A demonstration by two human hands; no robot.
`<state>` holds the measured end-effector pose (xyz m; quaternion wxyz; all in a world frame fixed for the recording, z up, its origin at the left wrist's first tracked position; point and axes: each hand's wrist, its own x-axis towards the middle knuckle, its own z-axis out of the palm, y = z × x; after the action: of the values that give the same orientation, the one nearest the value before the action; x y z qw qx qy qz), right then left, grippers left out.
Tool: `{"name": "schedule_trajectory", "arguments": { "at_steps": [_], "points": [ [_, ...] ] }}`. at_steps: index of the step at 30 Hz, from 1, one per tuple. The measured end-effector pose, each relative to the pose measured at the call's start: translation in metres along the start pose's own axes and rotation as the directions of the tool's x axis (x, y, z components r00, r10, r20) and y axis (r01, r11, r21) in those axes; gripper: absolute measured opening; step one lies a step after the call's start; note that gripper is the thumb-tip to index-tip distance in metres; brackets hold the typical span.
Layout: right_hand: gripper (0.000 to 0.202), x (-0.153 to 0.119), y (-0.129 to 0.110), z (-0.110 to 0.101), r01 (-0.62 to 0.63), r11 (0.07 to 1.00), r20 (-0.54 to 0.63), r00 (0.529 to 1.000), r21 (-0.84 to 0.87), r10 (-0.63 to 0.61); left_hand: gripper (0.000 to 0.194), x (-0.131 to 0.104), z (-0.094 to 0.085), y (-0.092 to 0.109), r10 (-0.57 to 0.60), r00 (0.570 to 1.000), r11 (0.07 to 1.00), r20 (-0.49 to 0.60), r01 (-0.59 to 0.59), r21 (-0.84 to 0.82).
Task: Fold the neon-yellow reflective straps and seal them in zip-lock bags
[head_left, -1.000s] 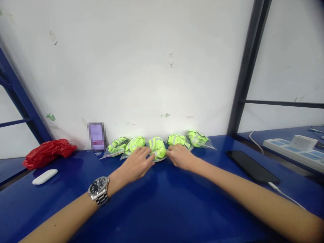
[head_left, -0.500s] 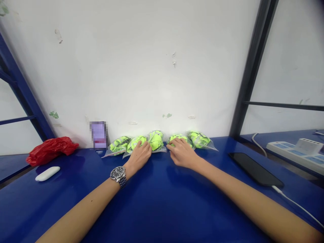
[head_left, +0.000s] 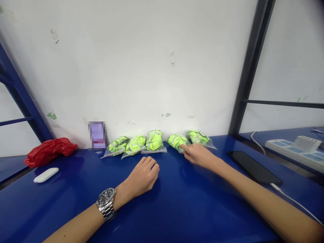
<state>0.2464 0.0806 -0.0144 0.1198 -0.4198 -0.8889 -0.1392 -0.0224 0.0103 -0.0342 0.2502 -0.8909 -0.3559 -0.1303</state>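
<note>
Several clear zip bags hold folded neon-yellow fabric with silvery strips and lie in a row against the wall. My right hand (head_left: 199,156) reaches to the fourth bag from the left (head_left: 176,141), its index finger stretched onto the bag's front right side. The other right fingers are bent and partly hidden. Just right of that one lies another bag (head_left: 198,137). My left hand (head_left: 144,173), with a metal watch (head_left: 106,202) on the wrist, rests on the blue table, fingers curled, nothing seen in them. Before it are three bags, the nearest being the third bag (head_left: 154,141).
On the left lie a red plastic bag (head_left: 50,152) and a white case (head_left: 46,175). A blurred-out phone-like screen (head_left: 97,135) leans on the wall. At right are a black phone (head_left: 253,167) with a white cable (head_left: 298,202) and a power strip (head_left: 291,152) beyond the dark post (head_left: 246,74).
My left hand has come away from the second and third bags, back toward me onto the table. My right hand has shifted slightly right, with its index finger now extended on the fourth bag.
</note>
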Motion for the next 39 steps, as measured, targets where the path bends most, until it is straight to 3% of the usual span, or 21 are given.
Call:
{"name": "schedule_trajectory", "arguments": {
  "at_steps": [3,5,8,11,16,19,23,27,30,33,35,39],
  "points": [
    [0.014,0.004,-0.022,-0.005,0.05,0.935,-0.132,0.991,0.351,-0.003,0.025,0.003,-0.004,0.013,-0.057,0.998,0.982,0.034,0.062,-0.181],
    [0.011,0.005,-0.04,-0.006,0.04,0.796,-0.156,0.985,0.604,0.07,0.026,0.007,-0.006,0.02,-0.133,0.989,0.92,0.061,0.146,-0.364],
    [0.013,0.006,-0.065,-0.009,-0.016,0.567,-0.088,0.984,0.824,0.156,0.028,0.012,-0.004,0.028,-0.251,0.959,0.732,0.132,0.278,-0.622],
    [0.012,0.005,-0.077,-0.013,-0.013,0.457,-0.049,0.991,0.889,0.124,0.032,0.014,0.003,0.031,-0.364,0.912,0.559,0.19,0.377,-0.738],
    [0.01,0.002,-0.076,-0.02,-0.003,0.421,-0.029,0.997,0.907,0.07,0.033,0.011,0.015,0.028,-0.443,0.863,0.33,0.243,0.409,-0.851],
    [0.006,-0.001,-0.075,-0.023,0.04,0.543,-0.059,0.998,0.838,0.018,0.031,0.011,0.017,0.026,-0.428,0.874,0.247,0.232,0.36,-0.899],
    [0.005,-0.006,-0.075,-0.021,0.155,0.768,-0.143,0.986,0.622,-0.084,0.029,0.011,0.015,0.026,-0.414,0.893,0.269,0.178,0.307,-0.913],
    [0.01,-0.01,-0.076,-0.016,0.209,0.887,-0.152,0.976,0.412,-0.159,0.026,0.011,0.009,0.029,-0.42,0.896,0.362,0.143,0.309,-0.88],
    [0.01,-0.01,-0.076,-0.017,0.19,0.957,-0.125,0.978,0.217,-0.166,0.02,0.012,0.005,0.029,-0.435,0.893,0.498,0.115,0.345,-0.796],
    [0.014,-0.007,-0.07,-0.024,0.078,0.993,-0.168,0.984,0.084,-0.063,0.017,0.013,0.002,0.024,-0.481,0.872,0.602,0.091,0.404,-0.689],
    [0.018,-0.004,-0.062,-0.028,0.028,0.994,-0.213,0.977,0.105,-0.005,0.019,0.013,0.003,0.018,-0.518,0.853,0.638,0.07,0.439,-0.633],
    [0.019,0.001,-0.04,-0.021,0.064,0.933,-0.28,0.959,0.353,0.04,0.022,0.008,0.01,0.01,-0.576,0.817,0.663,0.022,0.483,-0.572]
  ]
}}
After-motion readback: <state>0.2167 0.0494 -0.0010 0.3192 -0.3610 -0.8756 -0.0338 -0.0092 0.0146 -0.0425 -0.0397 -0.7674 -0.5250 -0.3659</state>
